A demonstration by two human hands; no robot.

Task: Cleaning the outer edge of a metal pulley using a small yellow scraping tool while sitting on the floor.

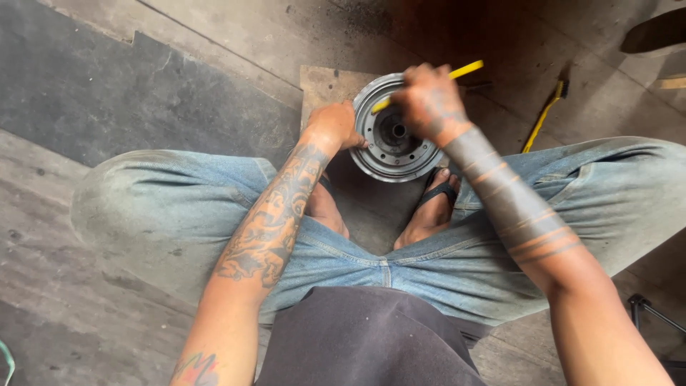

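The right hand [429,100] is clenched around a yellow-handled tool [464,70], gripping it so that the yellow handle sticks out past the knuckles toward the upper right, while the working end runs down and to the left under the fist and shows as a short yellow strip over the rim of a round metal hub [389,146]. The hand hovers directly above the upper right part of the hub, covering that section of it. The tip of the tool is hidden by the hand and the hub's rim, so where exactly it touches cannot be told.

The left hand [334,125] grasps the hub's left edge, fingers curled against the rim and steadying it. The hub lies flat, its open face turned up toward the camera, with a ring of small holes around a dark central bore. It sits on a piece of wooden board [323,84] laid on the concrete floor [214,43], just beyond the person's feet.

The person squats or sits low, knees in faded blue jeans [171,214] spread wide to either side, and the hub lies between them. The right foot wears a black sandal [439,191], its toes just beside the hub's lower edge; the left foot [325,209] is partly hidden behind the left forearm.

On the floor to the right, well apart from the hub, lies a second yellow tool [544,114], slanted. A dark mat [93,93] covers the floor on the left.
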